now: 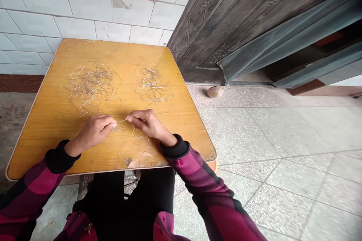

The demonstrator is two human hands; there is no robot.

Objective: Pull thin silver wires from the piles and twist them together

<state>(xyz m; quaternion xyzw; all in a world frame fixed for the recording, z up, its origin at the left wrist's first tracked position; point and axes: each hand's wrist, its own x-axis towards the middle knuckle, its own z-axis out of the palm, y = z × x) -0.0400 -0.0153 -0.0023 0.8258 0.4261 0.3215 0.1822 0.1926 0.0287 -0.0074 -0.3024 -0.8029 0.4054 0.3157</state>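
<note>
Two bare hands work over a yellow-brown wood-topped table w/ a pale edge (181,135), ctr & left of frame. L hand (97,131), just left of lower ctr: thumb & index pressed together, other fingers curled in; can't tell if a strand end is between the tips. R hand (147,123), near ctr: thumb & index clamped on a thin, pale, wire-like strand (148,142). A short bit of it pokes left toward the L fingertips; the rest hangs in a loose curve below the R hand, toward the table's near edge.

Beyond the hands, 2 heaps of similar thin strands, tangled: a bigger, spread-out heap (94,83) upper left of ctr, & a smaller one (152,86) upper ctr, just above the R hand. Bg: white tiled wall (90,3) upper left; dark carved door (209,26) upper right w/ a grey-green cloth curtain (271,41) beside it; small pale roundish object (215,91) on the grey speckled tile floor (254,128), right of the table. Sleeves (209,192): magenta-&-black check, black cuffs.
</note>
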